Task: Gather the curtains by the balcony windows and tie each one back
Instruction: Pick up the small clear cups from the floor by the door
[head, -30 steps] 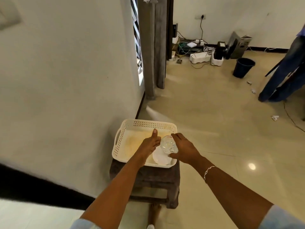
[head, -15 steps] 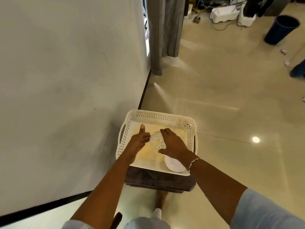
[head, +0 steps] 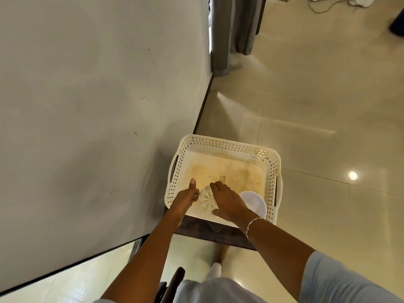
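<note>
The white perforated tray point(head: 223, 142) stands on a dark stool point(head: 218, 234), its left side close to the wall; the tray floor is stained yellow. In the tray's near-left corner is a clear ribbed glass piece point(head: 206, 200), held by both hands. The left hand point(head: 185, 199) grips its left side, thumb raised. The right hand point(head: 229, 203) covers its right side, with a bracelet point(head: 251, 224) at the wrist. A white plate point(head: 255, 203) lies in the tray's near-right corner. Well beyond the tray's far side, a grey curtain point(head: 220, 40) hangs to the floor.
</note>
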Available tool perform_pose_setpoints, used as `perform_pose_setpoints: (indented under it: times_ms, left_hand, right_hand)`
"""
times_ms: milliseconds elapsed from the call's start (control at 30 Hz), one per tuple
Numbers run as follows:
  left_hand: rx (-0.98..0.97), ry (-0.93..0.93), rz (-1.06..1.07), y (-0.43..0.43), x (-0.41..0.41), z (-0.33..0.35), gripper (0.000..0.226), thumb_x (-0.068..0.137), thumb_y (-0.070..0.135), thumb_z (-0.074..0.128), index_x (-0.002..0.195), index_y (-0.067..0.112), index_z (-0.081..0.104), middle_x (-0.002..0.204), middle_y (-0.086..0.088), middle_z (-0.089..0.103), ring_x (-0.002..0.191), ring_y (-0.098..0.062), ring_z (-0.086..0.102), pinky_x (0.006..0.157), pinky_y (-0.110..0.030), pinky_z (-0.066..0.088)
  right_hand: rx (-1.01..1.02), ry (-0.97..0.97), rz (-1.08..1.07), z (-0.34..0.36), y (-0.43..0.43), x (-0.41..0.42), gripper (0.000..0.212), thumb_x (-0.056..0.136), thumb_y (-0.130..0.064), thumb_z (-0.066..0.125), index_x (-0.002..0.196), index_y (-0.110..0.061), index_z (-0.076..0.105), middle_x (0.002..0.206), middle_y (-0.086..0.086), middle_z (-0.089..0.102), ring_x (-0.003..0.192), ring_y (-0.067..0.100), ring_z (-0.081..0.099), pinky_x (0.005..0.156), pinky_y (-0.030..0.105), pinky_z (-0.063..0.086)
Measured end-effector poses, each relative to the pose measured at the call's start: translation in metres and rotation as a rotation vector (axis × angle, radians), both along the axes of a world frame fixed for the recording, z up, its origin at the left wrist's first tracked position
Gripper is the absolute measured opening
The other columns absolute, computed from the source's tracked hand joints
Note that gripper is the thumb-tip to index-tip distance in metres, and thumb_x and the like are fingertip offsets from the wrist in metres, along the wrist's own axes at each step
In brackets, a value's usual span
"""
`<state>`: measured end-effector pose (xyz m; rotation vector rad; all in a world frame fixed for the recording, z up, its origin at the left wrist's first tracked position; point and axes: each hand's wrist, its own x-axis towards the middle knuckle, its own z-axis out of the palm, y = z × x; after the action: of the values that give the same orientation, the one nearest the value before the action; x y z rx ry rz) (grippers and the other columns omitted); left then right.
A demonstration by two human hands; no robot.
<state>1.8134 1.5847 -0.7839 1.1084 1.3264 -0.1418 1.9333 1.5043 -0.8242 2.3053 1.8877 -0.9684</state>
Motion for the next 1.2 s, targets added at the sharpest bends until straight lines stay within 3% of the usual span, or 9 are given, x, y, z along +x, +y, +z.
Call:
perform_pose_setpoints:
  times_ms: [200, 333, 433, 567, 700, 800, 867, 1100, 1200]
  left_hand:
    - [0.002, 0.067, -0.056, -0.003, -0.002, -0.010, 0.069, 0.094, 0.055, 0.019, 0.132, 0.006, 0.047, 0.139, -0.013, 0.048, 0.128, -0.025, 0.046, 0.114, -0.044, 0.026]
    - [0.051, 0.113, -0.145, -0.004, 0.000, -0.015, 0.066, 0.094, 0.054, 0.018, 0.135, 0.008, 0.043, 0.143, -0.012, 0.043, 0.132, -0.028, 0.041, 0.115, -0.045, 0.023]
    - [0.336, 0.195, -0.382, -0.009, 0.001, -0.016, 0.061, 0.094, 0.054, 0.024, 0.140, 0.016, 0.036, 0.148, -0.007, 0.036, 0.136, -0.027, 0.035, 0.113, -0.041, 0.022]
    - [0.720, 0.300, -0.730, -0.010, 0.008, -0.021, 0.063, 0.096, 0.050, 0.025, 0.147, 0.014, 0.016, 0.157, -0.007, 0.009, 0.145, -0.024, 0.011, 0.117, -0.037, 0.009]
    - [0.866, 0.345, -0.946, -0.011, 0.023, -0.019, 0.073, 0.092, 0.058, 0.009, 0.148, 0.012, 0.003, 0.157, -0.011, -0.008, 0.145, -0.026, -0.006, 0.117, -0.040, -0.003]
    - [0.890, 0.342, -1.009, -0.014, 0.025, -0.014, 0.119, 0.052, 0.075, -0.039, 0.148, 0.013, -0.005, 0.156, -0.011, -0.014, 0.144, -0.027, -0.012, 0.115, -0.040, -0.009]
    - [0.906, 0.342, -1.000, -0.017, 0.025, -0.010, 0.131, 0.038, 0.074, -0.047, 0.147, 0.013, -0.008, 0.156, -0.010, -0.016, 0.144, -0.027, -0.013, 0.114, -0.039, -0.011]
    - [0.937, 0.376, -0.929, -0.038, 0.003, 0.008, 0.130, 0.037, 0.073, -0.048, 0.147, 0.013, -0.011, 0.155, -0.009, -0.017, 0.143, -0.026, -0.016, 0.112, -0.039, -0.015]
    - [0.959, 0.412, -0.871, -0.051, -0.015, 0.012, 0.103, 0.067, 0.073, -0.026, 0.147, 0.011, -0.009, 0.156, -0.011, -0.016, 0.143, -0.028, -0.015, 0.112, -0.040, -0.014]
  right_hand:
    - [0.008, -0.040, 0.037, -0.008, -0.002, -0.007, 0.076, 0.078, -0.018, 0.070, 0.139, -0.007, 0.027, 0.136, 0.012, 0.040, 0.114, 0.031, 0.053, 0.090, 0.037, 0.052]
    - [0.013, -0.047, 0.047, -0.007, -0.004, -0.005, 0.083, 0.080, -0.027, 0.070, 0.143, -0.006, 0.020, 0.145, 0.014, 0.031, 0.126, 0.034, 0.044, 0.097, 0.039, 0.046]
    - [0.055, -0.065, 0.028, 0.002, -0.010, 0.006, 0.085, 0.085, -0.036, 0.062, 0.147, -0.005, 0.013, 0.153, 0.016, 0.020, 0.139, 0.035, 0.026, 0.111, 0.039, 0.031]
    - [0.120, -0.135, 0.011, 0.013, -0.023, 0.023, 0.082, 0.091, -0.043, 0.050, 0.148, -0.004, 0.005, 0.157, 0.018, 0.003, 0.145, 0.032, 0.005, 0.118, 0.037, 0.007]
    - [0.151, -0.184, -0.031, 0.026, -0.037, 0.034, 0.083, 0.092, -0.050, 0.042, 0.148, -0.005, -0.002, 0.156, 0.015, -0.010, 0.145, 0.031, -0.006, 0.117, 0.037, -0.005]
    - [0.126, -0.195, -0.043, 0.033, -0.044, 0.034, 0.084, 0.092, -0.053, 0.039, 0.148, -0.007, -0.005, 0.156, 0.013, -0.013, 0.145, 0.030, -0.009, 0.118, 0.040, -0.003]
    - [0.116, -0.201, -0.040, 0.040, -0.048, 0.034, 0.085, 0.091, -0.053, 0.038, 0.148, -0.009, -0.006, 0.156, 0.012, -0.013, 0.145, 0.030, -0.010, 0.117, 0.040, -0.004]
    - [0.137, -0.240, 0.068, 0.069, -0.046, 0.029, 0.085, 0.092, -0.054, 0.038, 0.147, -0.007, -0.007, 0.156, 0.014, -0.014, 0.145, 0.029, -0.010, 0.116, 0.035, -0.007]
    - [0.163, -0.257, 0.148, 0.080, -0.050, 0.021, 0.085, 0.092, -0.054, 0.038, 0.147, -0.006, -0.005, 0.156, 0.016, -0.013, 0.145, 0.029, -0.008, 0.117, 0.036, -0.005]
